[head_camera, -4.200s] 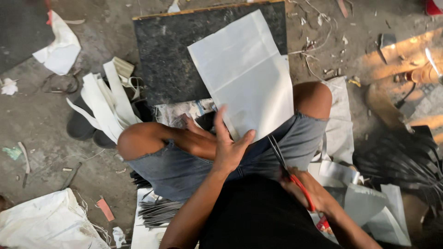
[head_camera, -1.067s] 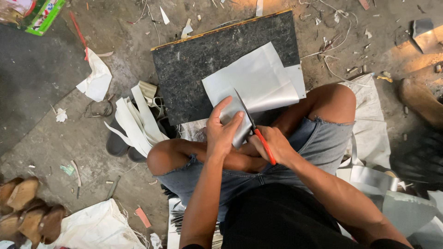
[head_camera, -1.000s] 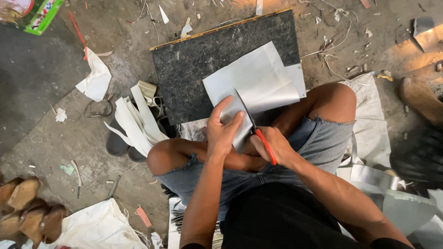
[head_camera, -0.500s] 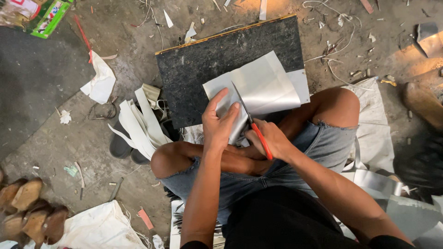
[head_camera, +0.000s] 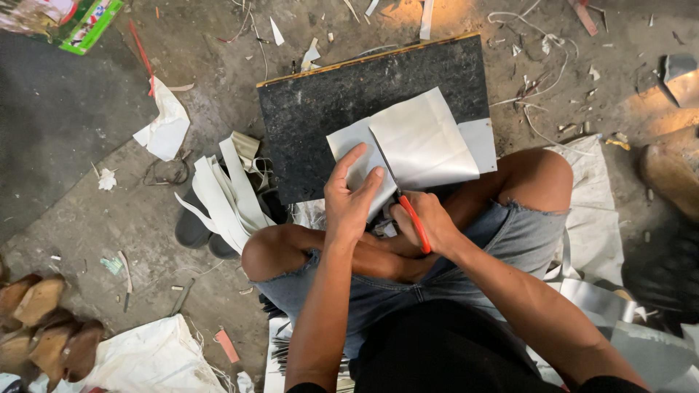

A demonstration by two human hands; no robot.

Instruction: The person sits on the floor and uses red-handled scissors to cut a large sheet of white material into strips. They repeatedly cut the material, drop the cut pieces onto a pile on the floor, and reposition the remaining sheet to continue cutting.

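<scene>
Head view: left hand (head_camera: 349, 207) pressing white sheet (head_camera: 426, 142) on black board (head_camera: 320, 116) at twelve o'clock; right hand (head_camera: 429, 225) closed around red-handled scissors (head_camera: 409, 218), blades probably cutting. Risk: sheet slipping, crooked cut, nicked fingers.

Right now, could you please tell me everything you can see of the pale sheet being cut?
The pale grey, smooth flat sheet looks like thin card or synthetic leather. It lies on the dark speckled rectangular board, its near edge over the person's lap. The left hand presses its left part flat, while red-handled scissors in the right hand cut into it from the near edge.
</scene>
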